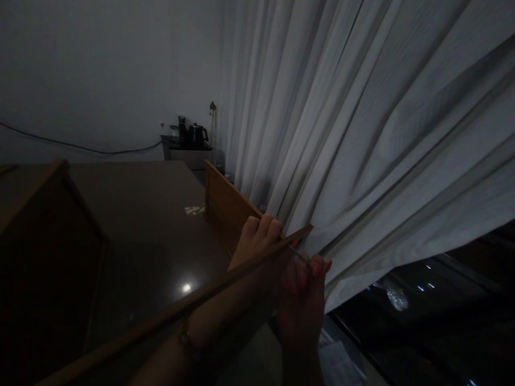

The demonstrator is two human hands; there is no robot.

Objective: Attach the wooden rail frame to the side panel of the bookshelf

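A wooden panel [233,202] stands upright on the dark table, and a long wooden board [173,314] meets it near its close end. Curled over the top edge by that corner, my left hand [257,233] is closed on the panel; a bracelet shows on its wrist. On the outer side of the board, my right hand [303,276], with red nails, pinches a thin metal rod [300,254]. The rod's far end reaches the board near the corner. Dim light hides its exact shape and how it sits there.
Another wooden panel [44,257] rises at left on the table [148,214]. White scraps [195,209] lie near the standing panel. White curtains [322,118] hang close at right. A black kettle [197,134] stands on a cabinet behind; a cable [80,146] crosses the wall.
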